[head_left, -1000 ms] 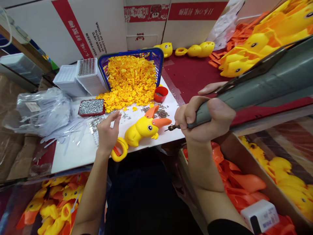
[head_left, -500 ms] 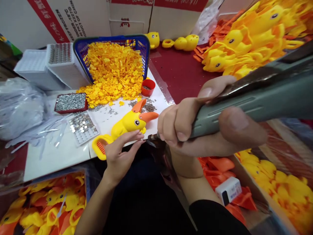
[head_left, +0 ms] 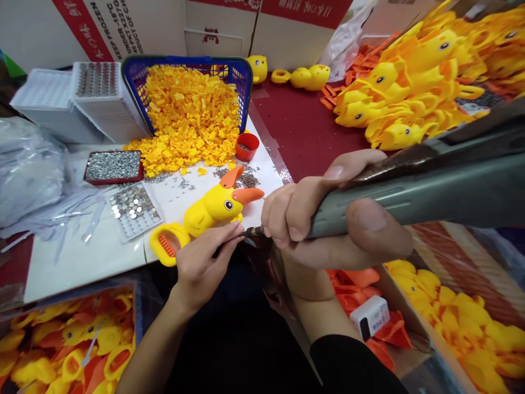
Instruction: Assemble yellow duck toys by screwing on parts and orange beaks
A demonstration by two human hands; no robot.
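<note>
My right hand (head_left: 303,219) is wrapped around the grey-green body of a power screwdriver (head_left: 394,191), whose bit points left. My left hand (head_left: 209,251) pinches thumb and fingers together at the tip of the bit; whatever lies between the fingertips is too small to make out. Just behind those fingers, a yellow duck-shaped toy (head_left: 207,210) with an orange beak lies on its side on the white board (head_left: 90,262). Its beak is spread apart, and its yellow loop handle points toward me at the left.
A blue basket (head_left: 248,82) spills small yellow parts. Near it are a red cup (head_left: 247,148) of screws, loose screws (head_left: 248,180), a red tray of metal parts (head_left: 112,166) and a tray of silver discs (head_left: 135,210). Yellow toys pile up right (head_left: 389,98) and fill a crate (head_left: 82,339) lower left.
The screwdriver's bit has come left to my left fingertips, which have closed together at it. The view has shifted slightly; the toy stays in place on the board.
</note>
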